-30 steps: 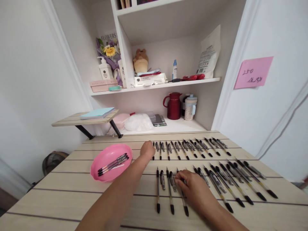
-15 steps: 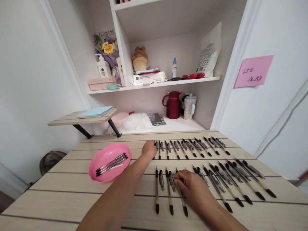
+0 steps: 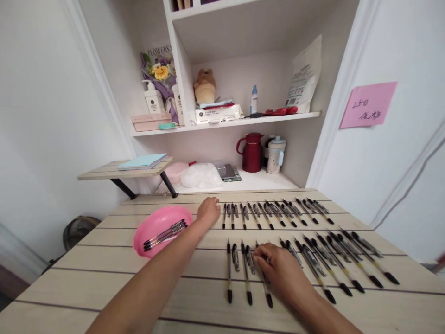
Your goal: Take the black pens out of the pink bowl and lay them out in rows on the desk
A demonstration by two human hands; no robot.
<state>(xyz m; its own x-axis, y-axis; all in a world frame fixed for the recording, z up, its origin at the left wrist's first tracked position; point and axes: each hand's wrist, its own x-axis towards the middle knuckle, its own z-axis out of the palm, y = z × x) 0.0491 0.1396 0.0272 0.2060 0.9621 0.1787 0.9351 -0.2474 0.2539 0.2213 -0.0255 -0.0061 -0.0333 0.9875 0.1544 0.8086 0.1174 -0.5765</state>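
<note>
My left hand hovers just left of the back row, its fingers partly hidden behind the back of the hand and apart from the nearest pen. Over the front row, my right hand has its thumb and fingers curled together beside a black-ended pen; what lies between the fingertips is hidden. Two uncapped pens lie left of it, each with a short clip-on pen cap alongside. In a pink bowl, several pens are bunched together.
Both rows of pens and caps stretch to the table's right side. A small raised shelf with blue paper stands at the back left. Behind the table, a shelf unit holds a red jug, a cup and a cloudy plastic bag.
My left hand has moved left and up from the back row, leaving a pen lying at its left end. My right hand stays at nearly the same spot. The camera view shifts slightly.
</note>
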